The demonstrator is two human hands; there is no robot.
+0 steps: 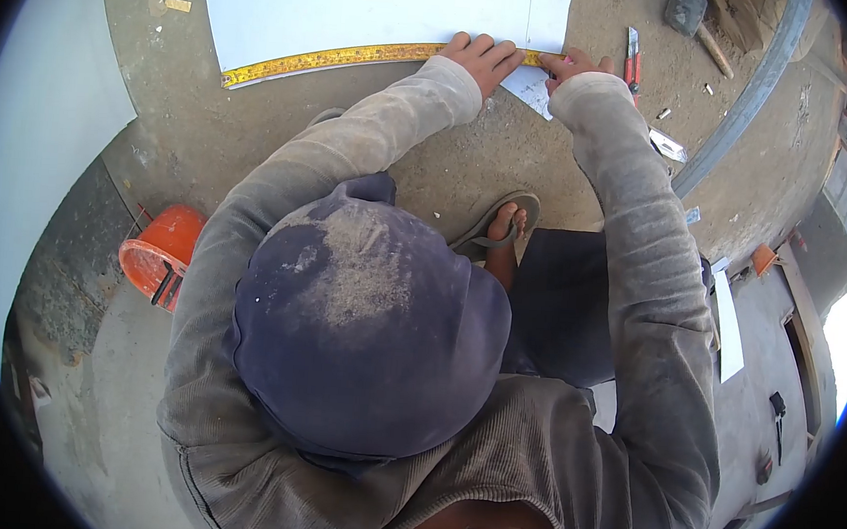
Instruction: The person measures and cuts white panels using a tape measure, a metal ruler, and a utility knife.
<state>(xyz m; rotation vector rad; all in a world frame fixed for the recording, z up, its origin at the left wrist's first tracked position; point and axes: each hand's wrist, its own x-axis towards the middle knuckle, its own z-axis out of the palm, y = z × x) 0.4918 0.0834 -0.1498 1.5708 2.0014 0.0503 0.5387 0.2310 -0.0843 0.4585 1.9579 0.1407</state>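
We look down on a person crouched over a dusty concrete floor (pixel 256 148), head covered by a dark blue cloth (pixel 370 339), with both arms extended toward 12 o'clock.

The left hand (pixel 482 57) lies flat, fingers spread and pressing down, on a long yellow measuring rule (pixel 359 56). It pins the rule and does not close around it. The rule rests along the near edge of a pale white sheet panel (pixel 362 4). Its long axis runs from about 10 o'clock, where its free end sits low on the left, up to 12 o'clock under the hands.

The right hand (pixel 573 68) sits just beside the left, at the rule's right end, with fingers bunched against the sheet. We cannot tell whether it grips a marking tool or only presses with its fingertips.

The right hand is the nearer one to the rule's end and to the thin line visible on the sheet above it. The left hand holds further along the rule's length toward 10 o'clock.

A red-handled utility knife (pixel 632 64) lies near the right hand at 1 o'clock, not touching it. An orange plastic bucket (pixel 162 253) stands well apart at 9 o'clock. A sandalled foot (pixel 505 229) rests at centre.
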